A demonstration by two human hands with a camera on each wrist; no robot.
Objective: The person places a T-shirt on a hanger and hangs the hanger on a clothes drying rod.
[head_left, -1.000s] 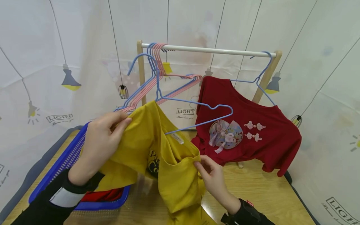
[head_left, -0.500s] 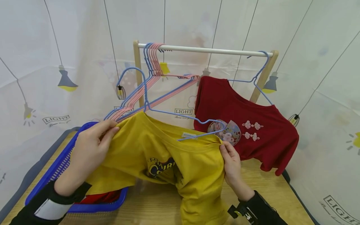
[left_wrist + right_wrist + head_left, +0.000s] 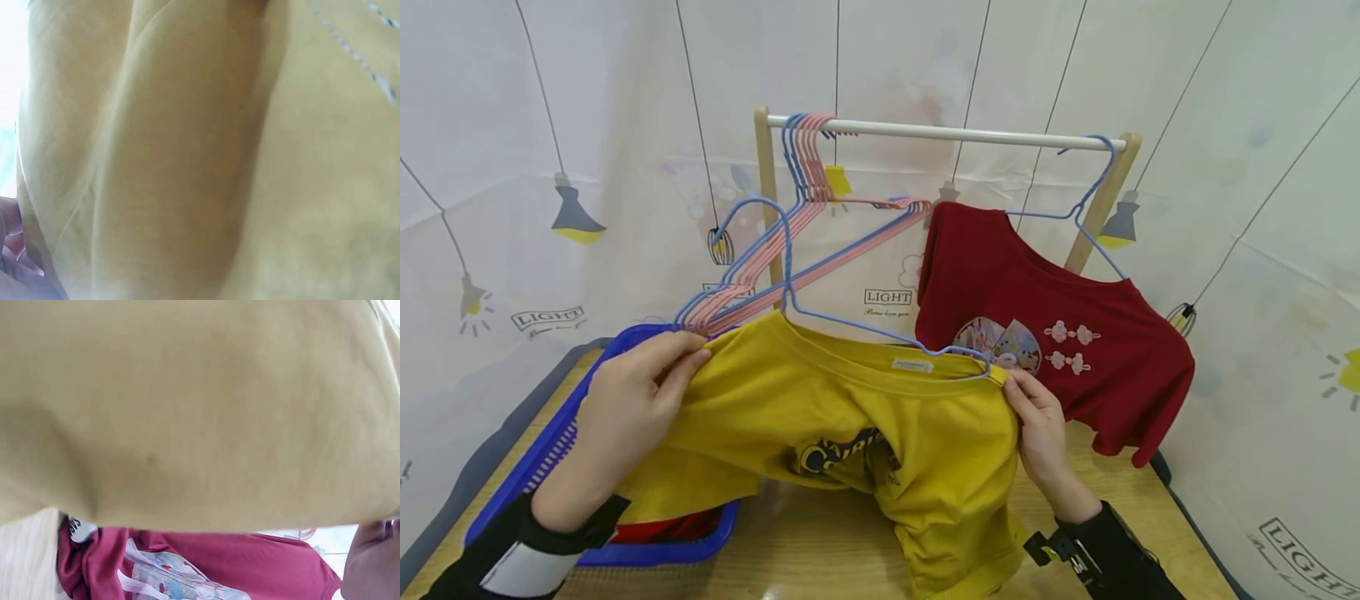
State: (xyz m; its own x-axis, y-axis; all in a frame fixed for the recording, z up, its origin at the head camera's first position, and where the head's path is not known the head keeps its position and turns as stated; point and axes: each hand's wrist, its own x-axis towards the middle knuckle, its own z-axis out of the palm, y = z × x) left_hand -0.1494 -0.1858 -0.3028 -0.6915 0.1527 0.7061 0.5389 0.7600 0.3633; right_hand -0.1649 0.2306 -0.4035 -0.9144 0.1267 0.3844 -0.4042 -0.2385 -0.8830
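A yellow T-shirt (image 3: 737, 417) with a dark printed front is stretched between both hands in the head view. My left hand (image 3: 636, 408) pinches its left shoulder between thumb and fingers. At the right end of the neckline, my right hand (image 3: 1048, 442) pinches the edge. A blue clothes hanger (image 3: 857, 322) stands in the neck opening, hook up and leaning left. Its left arm is hidden inside the shirt; its right end lies at the collar by my right fingertips. Yellow cloth (image 3: 181, 156) fills most of the left wrist view, and shirt fabric (image 3: 206, 419) covers much of the right.
Behind stands a rack with a white rail (image 3: 940, 132), several pink and blue hangers (image 3: 805, 221) at its left. A red T-shirt (image 3: 1075, 383) hangs on a blue hanger at the right. A blue basket (image 3: 658, 552) with red cloth sits on the wooden table (image 3: 805, 550).
My right hand has moved right and slightly up, drawing the neckline wide. The hanger has sunk left and down, its right end now at the collar. My left hand has shifted slightly left and down.
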